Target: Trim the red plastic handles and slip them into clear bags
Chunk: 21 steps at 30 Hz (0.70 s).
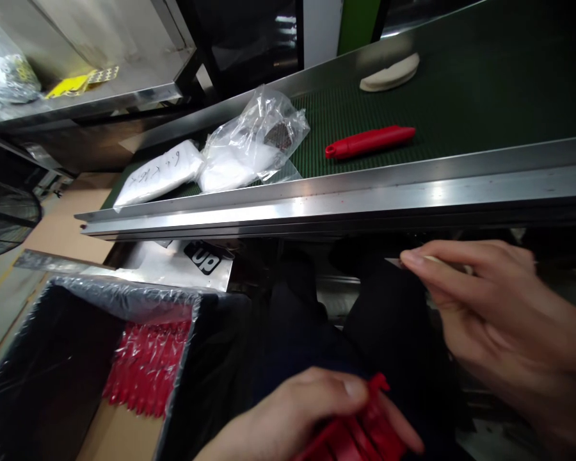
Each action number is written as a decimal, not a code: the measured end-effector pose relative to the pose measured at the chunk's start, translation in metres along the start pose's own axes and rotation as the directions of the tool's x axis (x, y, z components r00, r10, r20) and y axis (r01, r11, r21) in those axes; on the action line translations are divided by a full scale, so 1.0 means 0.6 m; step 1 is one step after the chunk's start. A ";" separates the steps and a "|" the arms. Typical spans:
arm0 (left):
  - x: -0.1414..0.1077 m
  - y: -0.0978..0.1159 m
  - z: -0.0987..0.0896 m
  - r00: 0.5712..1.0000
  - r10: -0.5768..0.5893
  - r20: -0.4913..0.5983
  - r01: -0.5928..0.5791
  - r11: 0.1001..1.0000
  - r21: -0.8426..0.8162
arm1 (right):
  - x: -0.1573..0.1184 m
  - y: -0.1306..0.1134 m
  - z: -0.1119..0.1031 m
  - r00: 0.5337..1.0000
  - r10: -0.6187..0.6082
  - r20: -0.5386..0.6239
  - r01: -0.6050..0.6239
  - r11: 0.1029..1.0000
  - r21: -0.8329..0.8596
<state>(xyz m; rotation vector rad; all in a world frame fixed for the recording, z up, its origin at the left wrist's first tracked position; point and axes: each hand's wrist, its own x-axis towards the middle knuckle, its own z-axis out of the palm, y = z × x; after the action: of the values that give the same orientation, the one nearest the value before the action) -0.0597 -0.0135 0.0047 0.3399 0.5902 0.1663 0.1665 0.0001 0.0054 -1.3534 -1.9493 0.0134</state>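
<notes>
My left hand (312,403) is closed around a red plastic part (360,429) at the bottom of the view, low over my lap; a small tip of it sticks up past the thumb. My right hand (499,307) pinches a small knife (394,261) between thumb and fingers, its thin pointed tip showing and most of the handle hidden. The two hands are apart. On the green conveyor belt (489,96) above them lies a long red plastic handle (369,142) with a hole at one end.
The conveyor's metal rail (317,198) runs across in front of me. White bags (160,173) and a clear plastic bag (269,137) lie on the belt, with a pale curved piece (391,73) farther back. At left, a lined black crate (38,358) holds wrapped red parts (148,365).
</notes>
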 end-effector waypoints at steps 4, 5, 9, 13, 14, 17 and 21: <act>0.005 0.006 -0.014 0.990 0.131 0.053 -0.115 0.964 -0.239 | -0.008 -0.021 0.008 0.996 0.065 0.055 -0.075 0.976 0.206; 0.005 0.010 -0.016 0.986 0.156 0.062 -0.134 0.955 -0.266 | -0.011 -0.027 0.013 0.995 0.074 0.063 -0.087 0.966 0.245; 0.003 0.019 -0.019 0.980 0.181 0.082 -0.145 0.935 -0.324 | -0.012 -0.039 0.030 0.988 0.124 0.097 -0.150 0.930 0.335; 0.005 0.022 -0.020 0.987 0.158 0.043 -0.135 0.933 -0.334 | -0.010 -0.046 0.027 0.982 0.128 0.136 -0.167 0.927 0.336; 0.006 0.024 -0.019 0.986 0.167 0.023 -0.150 0.929 -0.339 | -0.011 -0.049 0.024 0.981 0.137 0.138 -0.175 0.930 0.322; 0.011 0.039 -0.011 0.962 0.237 -0.138 -0.271 0.894 -0.357 | -0.020 -0.070 0.015 0.987 0.118 0.110 -0.145 0.947 0.285; 0.021 0.070 -0.001 0.801 0.421 -0.425 -0.544 0.809 -0.224 | -0.039 -0.106 0.013 0.983 -0.083 0.164 0.029 0.950 0.310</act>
<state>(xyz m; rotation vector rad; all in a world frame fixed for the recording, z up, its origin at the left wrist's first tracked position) -0.0521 0.0287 0.0131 0.1183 0.8119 0.8432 0.1145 -0.0439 0.0124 -1.1210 -2.0295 0.4048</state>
